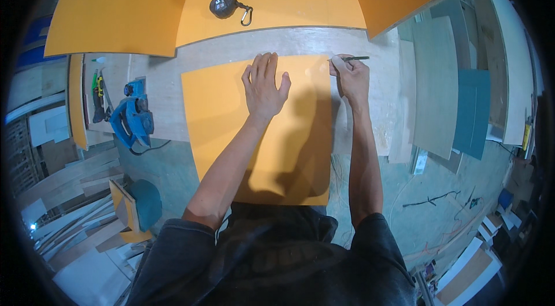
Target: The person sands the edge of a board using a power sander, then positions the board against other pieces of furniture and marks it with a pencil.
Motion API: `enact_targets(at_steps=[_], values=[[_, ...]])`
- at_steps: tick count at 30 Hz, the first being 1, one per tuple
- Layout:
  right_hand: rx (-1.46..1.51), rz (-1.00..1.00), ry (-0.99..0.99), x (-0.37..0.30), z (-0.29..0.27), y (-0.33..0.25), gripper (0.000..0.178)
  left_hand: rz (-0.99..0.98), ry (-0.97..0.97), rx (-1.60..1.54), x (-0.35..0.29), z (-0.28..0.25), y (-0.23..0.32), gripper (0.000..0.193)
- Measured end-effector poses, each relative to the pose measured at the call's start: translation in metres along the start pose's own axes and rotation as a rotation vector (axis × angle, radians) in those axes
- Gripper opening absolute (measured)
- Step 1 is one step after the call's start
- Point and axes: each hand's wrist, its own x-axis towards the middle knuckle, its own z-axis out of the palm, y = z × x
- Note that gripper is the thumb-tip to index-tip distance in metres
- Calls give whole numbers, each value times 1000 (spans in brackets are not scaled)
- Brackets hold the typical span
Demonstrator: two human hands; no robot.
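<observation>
In front of me a yellow-orange board (219, 109) lies on the pale worktable, its near edge at my body. My left hand (266, 86) rests flat on its far part, fingers stretched forward and thumb out to the right. At the board's far right corner my right hand (351, 78) is closed in a pinch around a thin dark pencil or pen (356, 58), whose end sticks out to the right. Its tip is hidden by the fingers, so contact with the board cannot be made out.
Taller orange panels (115, 5) stand around the far side. A black pouch with a carabiner (224, 5) lies on the orange surface ahead. A blue power planer (134, 112) and hand tools (98, 95) sit at left. Boards (433, 86) lean at right; offcuts (75, 208) lie lower left.
</observation>
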Motion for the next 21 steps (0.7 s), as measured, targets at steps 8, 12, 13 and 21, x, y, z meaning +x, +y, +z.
enact_targets(at_steps=[8,12,13,21], values=[[4,-8,-19,-3,-2,-1,18,-13,-12,-25,0,0,0,57],[-7,-37,-18,6,1,-2,19,3,13,-26,0,1,-1,57],[8,-38,-24,8,2,-2,19,0,9,-26,0,2,-2,57],[84,-37,-45,13,4,-2,17,8,11,-18,0,2,-1,56]])
